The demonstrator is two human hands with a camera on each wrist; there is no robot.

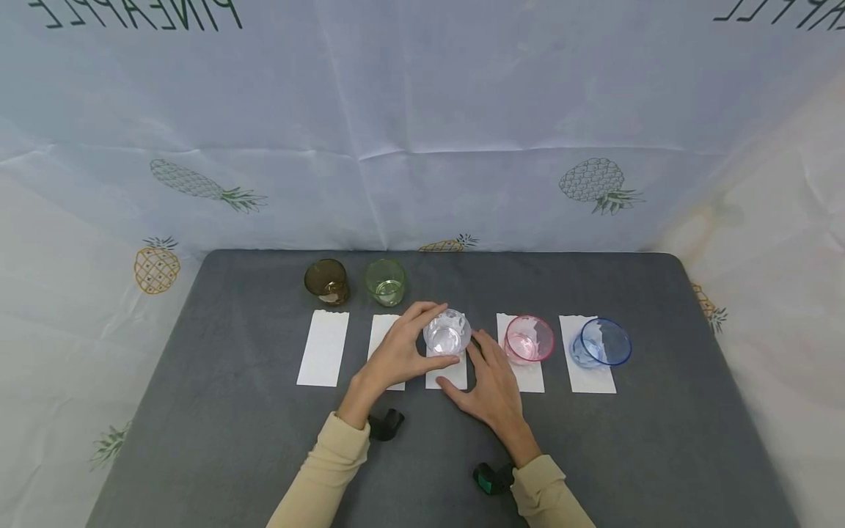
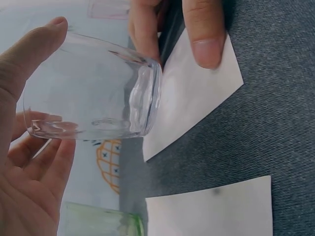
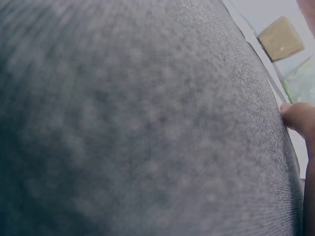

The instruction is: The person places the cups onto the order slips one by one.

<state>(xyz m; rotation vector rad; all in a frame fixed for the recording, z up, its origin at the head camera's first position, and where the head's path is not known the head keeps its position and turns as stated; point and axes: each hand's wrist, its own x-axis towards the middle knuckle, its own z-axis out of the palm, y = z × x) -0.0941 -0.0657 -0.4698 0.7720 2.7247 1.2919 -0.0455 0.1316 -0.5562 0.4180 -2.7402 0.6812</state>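
Observation:
My left hand (image 1: 396,352) holds a clear glass (image 1: 447,336) between thumb and fingers, above the middle paper strip (image 1: 454,371). In the left wrist view the same glass (image 2: 93,88) appears on its side, with the left thumb along its upper wall and the other fingers beneath. My right hand (image 1: 491,389) is just right of the glass, thumb and fingers spread apart. Its thumb (image 2: 205,34) overlaps the middle strip in the left wrist view. Only part of the right thumb (image 3: 298,118) shows at the right wrist view's edge.
A pink glass (image 1: 529,339) and a blue glass (image 1: 602,343) stand on strips to the right. Behind the left strips are a brown glass (image 1: 326,282) and a green glass (image 1: 386,282). A bare white strip (image 1: 322,348) lies far left on the grey table (image 1: 218,411).

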